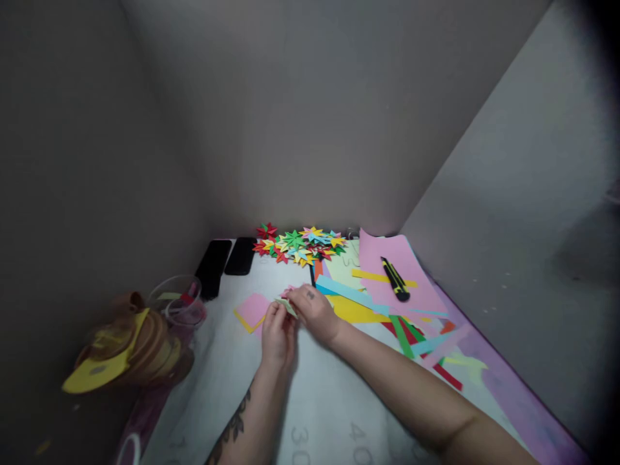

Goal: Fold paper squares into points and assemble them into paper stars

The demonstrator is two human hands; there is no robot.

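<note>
My left hand (pixel 278 334) and my right hand (pixel 314 311) meet over the middle of the white table sheet. Pinched between their fingertips is a small pale yellow-green folded paper (pixel 287 306); its far side is partly hidden by my fingers. A bit of pink paper (pixel 285 292) shows just beyond my right fingertips, and I cannot tell if it is touched. Left of my hands lie pink paper squares (pixel 254 309) over a yellow one. Farther back sits a heap of folded paper stars (pixel 294 241) in red, green, yellow, blue and pink.
Two black phones (pixel 213 266) lie at the back left, near a clear plastic cup (pixel 175 290). A yellow and brown object (pixel 130 352) stands at the left edge. On the right are coloured paper strips (pixel 402 336) and a utility knife (pixel 396 279) on pink sheets (pixel 421 268). Walls enclose the table.
</note>
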